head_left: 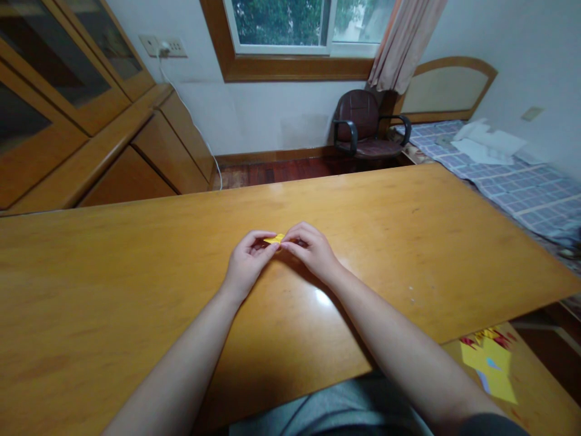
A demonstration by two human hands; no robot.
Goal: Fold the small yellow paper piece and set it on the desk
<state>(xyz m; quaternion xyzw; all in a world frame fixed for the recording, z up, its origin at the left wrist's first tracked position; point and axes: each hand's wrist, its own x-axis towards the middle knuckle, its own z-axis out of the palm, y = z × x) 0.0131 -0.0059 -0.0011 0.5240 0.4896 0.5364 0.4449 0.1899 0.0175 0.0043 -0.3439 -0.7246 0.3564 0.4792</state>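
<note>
Head view looks down past our forearms onto the surface (113,272), and we place everything by it. Over its middle, in from its near edge, is the small yellow piece (273,239), partly covered by fingers. Our left hand (247,261) pinches it from one side, thumb nearer us and fingers beyond; our right hand (314,249) has thumb and forefinger drawn together at its other end, so each grip is closed on that one piece. Whether it touches the surface we cannot tell; it looks held just above. We judge the work to be partway along: the piece seems to be paper, already brought down to a small, narrow form that looks folded, though any creases are too small for us to read. It is not yet set down on the surface, and how much shaping is left we cannot tell. Lower than the surface, off its near right edge, a wooden board (549,402) carries yellow sheets (494,378) that appear flat and unworked, so we take them as material to spare. Just beside them lie small red and yellow bits (490,335), perhaps finished pieces or offcuts. Beyond the surface's far edge stands an armchair (358,115), and past its right end a bed (517,184).
</note>
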